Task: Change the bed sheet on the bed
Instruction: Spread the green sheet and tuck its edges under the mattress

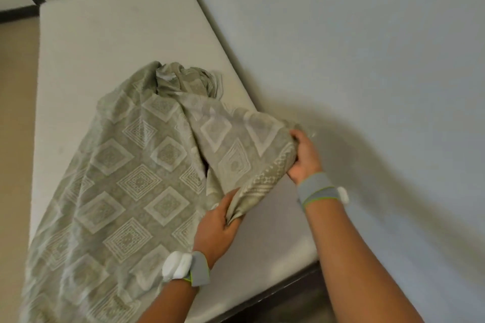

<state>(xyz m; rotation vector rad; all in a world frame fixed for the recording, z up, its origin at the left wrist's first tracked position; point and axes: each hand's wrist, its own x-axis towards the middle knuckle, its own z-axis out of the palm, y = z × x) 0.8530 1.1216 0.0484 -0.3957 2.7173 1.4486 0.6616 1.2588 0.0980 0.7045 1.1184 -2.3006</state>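
Sage-green sheet point(126, 170) bunched lower left on bare mattress point(105, 42); my left hand point(219, 225) and right hand point(304, 157), centre-right, pinch its border taut, probably to find a corner.

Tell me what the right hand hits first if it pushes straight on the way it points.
Probably the wall. The right hand, gripping the bed sheet, points up-frame past the mattress edge; depth is unclear.

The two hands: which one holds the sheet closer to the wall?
The right hand. It grips the sheet edge beside the wall; the left hand pinches it nearer the person.
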